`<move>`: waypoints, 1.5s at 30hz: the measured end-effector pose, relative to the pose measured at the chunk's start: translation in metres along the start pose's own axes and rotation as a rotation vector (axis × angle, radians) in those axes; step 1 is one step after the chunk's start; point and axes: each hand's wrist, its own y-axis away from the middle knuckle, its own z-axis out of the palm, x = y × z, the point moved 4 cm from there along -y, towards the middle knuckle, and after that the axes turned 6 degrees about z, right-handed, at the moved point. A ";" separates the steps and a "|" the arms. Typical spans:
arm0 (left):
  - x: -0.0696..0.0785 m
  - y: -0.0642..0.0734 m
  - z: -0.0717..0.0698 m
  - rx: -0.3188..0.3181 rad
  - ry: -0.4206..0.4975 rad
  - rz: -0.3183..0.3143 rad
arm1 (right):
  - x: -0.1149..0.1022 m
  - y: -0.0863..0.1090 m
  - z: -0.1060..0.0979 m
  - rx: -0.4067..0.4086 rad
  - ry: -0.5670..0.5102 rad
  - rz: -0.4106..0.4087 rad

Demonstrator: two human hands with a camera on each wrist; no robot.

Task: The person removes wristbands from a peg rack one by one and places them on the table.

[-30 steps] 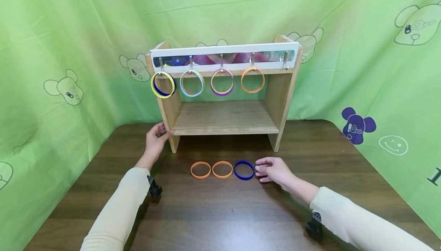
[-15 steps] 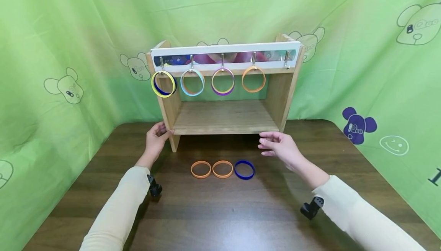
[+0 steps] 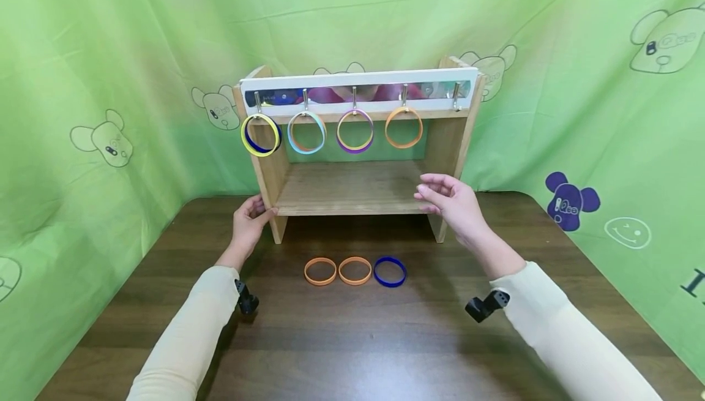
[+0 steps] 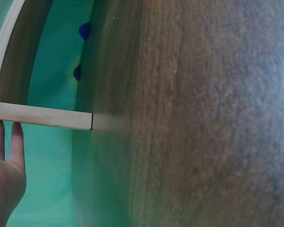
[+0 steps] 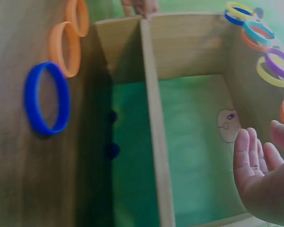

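Note:
My left hand (image 3: 248, 229) grips the lower left side panel of a wooden shelf (image 3: 358, 188), thumb at its front edge and fingers against the outer face. In the left wrist view those fingers (image 4: 17, 146) touch the panel. My right hand (image 3: 454, 208) is in the air before the shelf's right side, fingers loosely bent, holding nothing. On the table lie two orange wristbands (image 3: 320, 284) and a blue wristband (image 3: 390, 285) in a row. From hooks hang a yellow wristband (image 3: 244, 138) with a dark blue one, a light blue with an orange, a purple with a yellow, and an orange wristband (image 3: 404, 146).
A white rail (image 3: 358, 76) with several metal hooks runs across the shelf's top. No band hangs on the rightmost hook (image 3: 456, 96). The shelf stands on a dark wooden table (image 3: 330, 340), and a green printed curtain (image 3: 352, 9) surrounds it behind and at the sides.
My right hand has risen from beside the blue wristband on the table to in front of the shelf's right side. The left hand and the wristbands have stayed in place.

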 end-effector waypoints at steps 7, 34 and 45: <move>-0.001 0.002 -0.004 0.013 0.019 0.000 | -0.019 -0.013 0.005 0.009 -0.146 -0.079; -0.032 -0.012 -0.005 0.038 0.004 0.019 | -0.051 -0.043 0.022 0.042 -0.281 -0.080; -0.002 -0.002 -0.001 0.002 -0.013 -0.010 | -0.052 -0.045 0.022 0.084 -0.327 -0.057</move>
